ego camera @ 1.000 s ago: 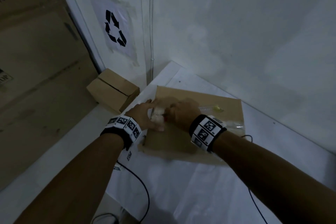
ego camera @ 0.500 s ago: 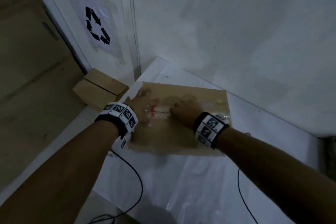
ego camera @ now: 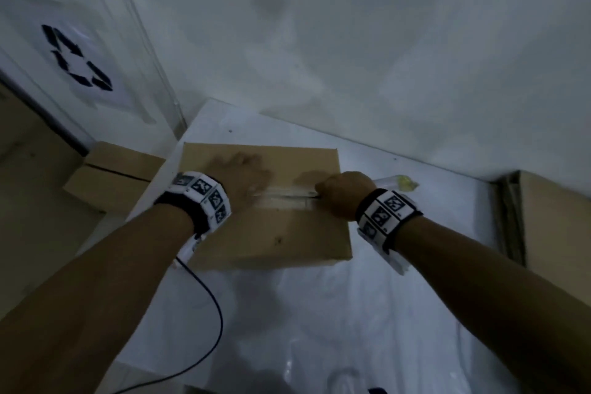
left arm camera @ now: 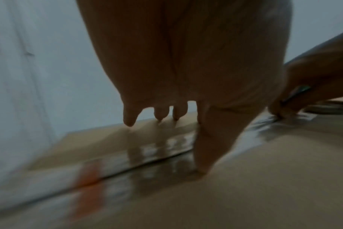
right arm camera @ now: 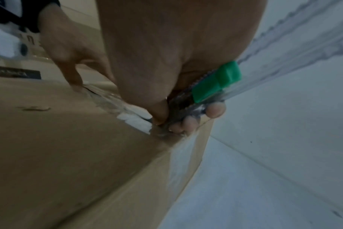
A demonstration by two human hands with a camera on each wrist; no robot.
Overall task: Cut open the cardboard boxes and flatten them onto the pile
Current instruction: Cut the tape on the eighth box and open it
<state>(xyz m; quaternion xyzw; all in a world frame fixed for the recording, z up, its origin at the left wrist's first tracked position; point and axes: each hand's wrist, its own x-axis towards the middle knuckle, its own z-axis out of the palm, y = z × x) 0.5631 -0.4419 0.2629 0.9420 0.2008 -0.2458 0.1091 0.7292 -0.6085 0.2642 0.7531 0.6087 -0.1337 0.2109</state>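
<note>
sealed cardboard box (ego camera: 265,201) sits on white surface (ego camera: 319,313) by the wall; left hand (ego camera: 243,174) lies flat w/ fingers spread on its lid. right hand (ego camera: 342,193) is curled round a clear utility knife (right arm camera: 215,86) at the taped seam (ego camera: 283,198). box prob light, stiff but dentable; tape slick, so brace the lid beside the seam, away from the blade.

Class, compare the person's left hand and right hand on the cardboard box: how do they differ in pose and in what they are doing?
The left hand lies on the cardboard box with fingers spread and straight, holding nothing; the right hand is curled tight round a clear utility knife. The left hand presses near the box's left side; the right hand sits at the right end of the taped seam. Both touch the box top and wear marker wristbands.
</note>
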